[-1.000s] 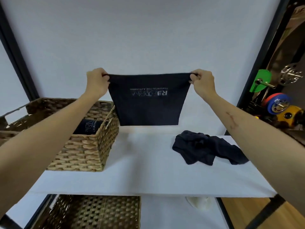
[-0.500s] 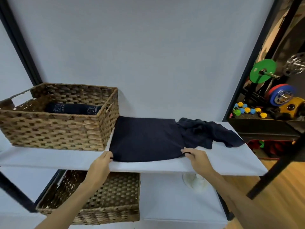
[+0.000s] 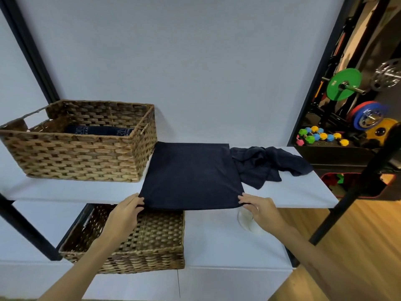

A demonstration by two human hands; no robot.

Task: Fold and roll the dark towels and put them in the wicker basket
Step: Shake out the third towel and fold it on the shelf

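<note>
Dark towel [image 3: 192,175] lies spread flat on the white upper shelf [image 3: 303,192], its near edge at the shelf's front lip and slightly overhanging. Left hand [image 3: 124,210] pinches the towel's near-left corner, fingers curled together on the fabric, thumb side tucked at the edge. Right hand [image 3: 259,208] grips the near-right corner the same way, fingers closed narrow on the cloth. Both forearms reach up from the bottom of the view. The towel's left side sits just beside the wicker basket [image 3: 82,161], touching or almost touching its right wall; cannot tell which. The basket stands on the left part of the same shelf, and inside it, rolled dark towels [image 3: 97,130] with pale lettering show above the front rim. A second dark towel [image 3: 267,165] lies crumpled on the shelf to the right of the flat one, its left part touching or tucked under the flat towel's right edge. A second wicker basket [image 3: 138,244] sits on the lower shelf [image 3: 227,242] below, under the left hand. A white round object [image 3: 246,220] on the lower shelf is partly hidden by the right hand. Black frame posts run on both sides. Right background: green weight plate [image 3: 344,84], blue and red plates [image 3: 366,115], small coloured dumbbells [image 3: 321,136].
</note>
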